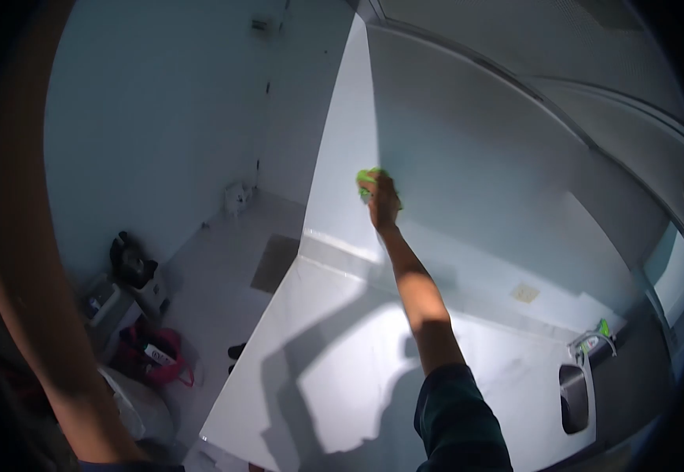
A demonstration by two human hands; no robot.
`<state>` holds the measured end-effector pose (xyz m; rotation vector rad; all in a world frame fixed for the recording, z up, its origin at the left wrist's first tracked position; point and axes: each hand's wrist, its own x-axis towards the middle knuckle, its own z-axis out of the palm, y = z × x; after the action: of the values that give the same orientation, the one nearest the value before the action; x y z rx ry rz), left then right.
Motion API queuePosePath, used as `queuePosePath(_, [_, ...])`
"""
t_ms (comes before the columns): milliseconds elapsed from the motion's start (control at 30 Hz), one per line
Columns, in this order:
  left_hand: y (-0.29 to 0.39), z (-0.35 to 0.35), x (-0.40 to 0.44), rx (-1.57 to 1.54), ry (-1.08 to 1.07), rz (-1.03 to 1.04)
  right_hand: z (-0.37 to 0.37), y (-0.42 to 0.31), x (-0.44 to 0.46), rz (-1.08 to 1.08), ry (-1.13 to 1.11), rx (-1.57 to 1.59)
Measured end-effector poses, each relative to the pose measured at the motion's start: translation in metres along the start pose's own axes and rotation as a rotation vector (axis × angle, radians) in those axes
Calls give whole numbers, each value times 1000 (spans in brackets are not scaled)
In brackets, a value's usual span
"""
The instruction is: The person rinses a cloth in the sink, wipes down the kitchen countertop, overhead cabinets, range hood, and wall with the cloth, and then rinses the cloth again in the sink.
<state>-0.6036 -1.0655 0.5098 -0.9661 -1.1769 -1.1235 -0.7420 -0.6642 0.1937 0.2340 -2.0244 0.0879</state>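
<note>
My right hand (384,199) presses a bright green cloth (368,178) against the white wall (347,149), close to a vertical line between its lit and shaded parts. The fingers are closed over the cloth, which shows at their left and below them. My right arm reaches forward over a white countertop (342,346). Along the left edge of the view my left forearm rises toward the top; the left hand itself is outside the picture.
A sink (573,399) with a faucet (593,340) and a green-labelled bottle (603,327) is at the right. A wall outlet (525,293) sits above the counter. On the floor at left are a pink bag (171,358), bins and a grey mat (276,263). Cabinets hang overhead.
</note>
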Motion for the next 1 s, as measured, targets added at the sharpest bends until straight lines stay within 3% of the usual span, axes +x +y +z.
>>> queuePosePath(33, [-2, -11, -9, -4, -23, -31, -8, -13, -19, 67, -227, -23])
queuePosePath(133, [-13, -65, -52, 38, -91, -152, -31, -15, -84, 946, -290, 1149])
queuePosePath(167, [-15, -89, -74, 60, -121, -213, -58, -18, -104, 1094, -233, 1504])
queuePosePath(200, [-17, -113, -96, 91, -146, -283, -91, -24, -126, 1289, -155, 1582])
queuePosePath(233, [-18, -139, -121, 128, -173, -360, -115, -15, -161, 1276, -111, 1709])
queuePosePath(367, [-13, -259, -238, 319, -258, -770, -179, -12, -255, 1469, 4, 1455])
queuePosePath(467, [6, -338, -314, 447, -309, -1089, -173, -7, -304, 1466, 140, 1418])
queuePosePath(500, [20, -367, -340, 496, -313, -1206, -163, -5, -315, 1370, 129, 1465])
queuePosePath(567, [50, -418, -379, 578, -320, -1423, -105, 3, -340, 1016, 112, 608])
queuePosePath(667, [103, -484, -417, 698, -295, -1705, -40, -38, -323, 430, -199, -297])
queuePosePath(700, [114, -499, -429, 713, -266, -1715, -16, -60, -301, 467, -194, -66])
queuePosePath(733, [120, -510, -443, 709, -228, -1695, 16, -79, -291, 305, -204, 18])
queuePosePath(767, [119, -516, -463, 672, -175, -1617, 30, -121, -270, 358, -307, 94])
queuePosePath(833, [84, -503, -509, 520, -110, -1273, 45, -200, -256, 367, -363, 307])
queuePosePath(900, [59, -420, -487, 499, -119, -1394, 32, -278, -260, 441, -457, 527])
queuePosePath(967, [55, -316, -447, 418, -251, -1377, -7, -337, -268, 238, -507, 589])
queuePosePath(1000, [59, -276, -435, 265, -263, -1363, -30, -365, -277, 237, -428, 626])
